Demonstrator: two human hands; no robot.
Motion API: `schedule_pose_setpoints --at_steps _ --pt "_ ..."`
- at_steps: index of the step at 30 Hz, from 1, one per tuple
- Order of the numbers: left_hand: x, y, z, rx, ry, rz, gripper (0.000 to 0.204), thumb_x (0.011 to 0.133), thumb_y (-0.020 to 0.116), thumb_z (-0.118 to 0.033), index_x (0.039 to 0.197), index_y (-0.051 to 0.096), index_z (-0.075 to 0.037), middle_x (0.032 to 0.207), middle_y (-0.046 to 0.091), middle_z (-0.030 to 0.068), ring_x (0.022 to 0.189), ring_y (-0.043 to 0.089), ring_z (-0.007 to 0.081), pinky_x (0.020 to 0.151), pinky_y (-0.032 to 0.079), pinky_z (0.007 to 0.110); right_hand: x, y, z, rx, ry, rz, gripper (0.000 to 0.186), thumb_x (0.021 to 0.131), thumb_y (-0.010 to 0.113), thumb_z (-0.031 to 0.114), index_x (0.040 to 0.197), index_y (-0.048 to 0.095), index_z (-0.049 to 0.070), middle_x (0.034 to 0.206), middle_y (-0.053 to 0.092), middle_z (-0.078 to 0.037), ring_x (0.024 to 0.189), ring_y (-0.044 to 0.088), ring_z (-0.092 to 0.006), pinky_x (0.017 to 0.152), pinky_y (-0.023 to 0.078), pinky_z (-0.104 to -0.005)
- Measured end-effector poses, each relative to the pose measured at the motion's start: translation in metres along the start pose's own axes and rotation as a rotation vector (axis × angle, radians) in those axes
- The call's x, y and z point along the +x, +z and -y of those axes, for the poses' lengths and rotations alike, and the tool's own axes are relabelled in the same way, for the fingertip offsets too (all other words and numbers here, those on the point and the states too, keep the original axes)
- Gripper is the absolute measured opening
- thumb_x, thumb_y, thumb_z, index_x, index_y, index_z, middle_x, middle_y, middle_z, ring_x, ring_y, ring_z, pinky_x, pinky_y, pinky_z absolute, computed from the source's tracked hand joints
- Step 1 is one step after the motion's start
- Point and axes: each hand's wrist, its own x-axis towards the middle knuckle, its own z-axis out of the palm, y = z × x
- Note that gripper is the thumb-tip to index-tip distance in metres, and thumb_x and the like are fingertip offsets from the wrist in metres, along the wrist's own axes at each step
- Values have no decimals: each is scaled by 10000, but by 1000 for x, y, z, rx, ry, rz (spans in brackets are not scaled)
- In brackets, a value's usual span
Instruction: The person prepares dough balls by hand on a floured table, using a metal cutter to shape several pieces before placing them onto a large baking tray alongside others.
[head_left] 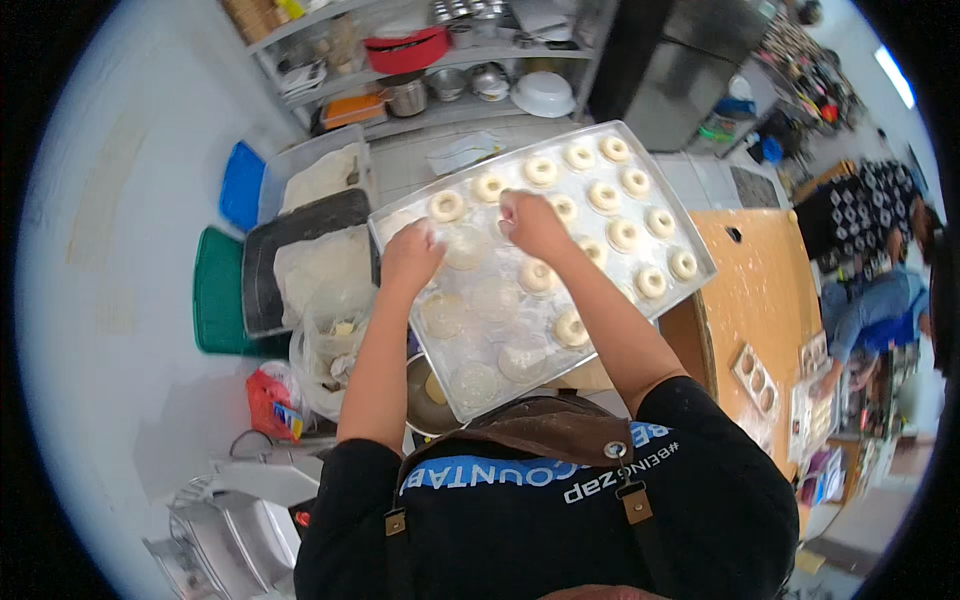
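A large metal baking tray lies in front of me, holding rows of raw ring doughnuts, mostly across its right and far parts. On its left and near parts are several pale, floury round patches or thin discs; I cannot tell which. My left hand is over the tray's left side beside one of these rounds, its fingers pinched together. Farther right, my right hand is over the dough rings with its fingers curled closed. Whatever either hand holds, if anything, is hidden.
Left of the tray stand a black tub and a clear tub with pale flour-like contents. A wooden table is on the right, where another person stands. Shelves with bowls are at the back.
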Motion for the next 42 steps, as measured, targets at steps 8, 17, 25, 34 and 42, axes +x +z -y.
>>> schedule_pose_setpoints --at_steps 8,17,25,34,42 --pt "-61 55 -60 -271 142 -111 723 699 669 -91 1340 343 -24 1440 282 183 1324 274 325 1094 213 397 -133 -21 -39 -98 12 272 607 720 705 201 1283 478 207 1486 164 -115 1354 182 -376 1053 156 -630" --pt "-86 73 -153 -508 424 -135 686 767 612 -65 1375 297 -35 1406 335 157 1270 353 300 1003 320 428 -337 -120 -135 204 355 -531 395 782 658 173 1162 564 123 1213 512 -137 1137 467 -321 968 367 -406" --pt "-126 131 -312 -609 654 13 664 778 602 -56 1372 304 -44 1391 347 138 1208 406 282 967 348 416 -595 -178 -195 -138 948 -740 474 787 665 298 1195 547 88 1165 545 -204 1092 506 -360 944 401 -418" --pt "-226 219 -477 -478 990 364 697 749 665 -112 1358 331 -57 1428 299 144 1258 358 303 946 388 428 -894 -164 -209 -258 1851 -773 364 788 523 88 1140 527 -6 1172 540 -230 1101 512 -367 936 419 -438" --pt "-270 241 -553 -407 1195 527 682 750 681 -143 1341 355 -44 1417 303 171 1276 337 343 963 393 448 -979 -162 -212 -18 1959 -381 377 770 494 121 1132 559 38 1200 544 -182 1146 489 -360 956 403 -455"
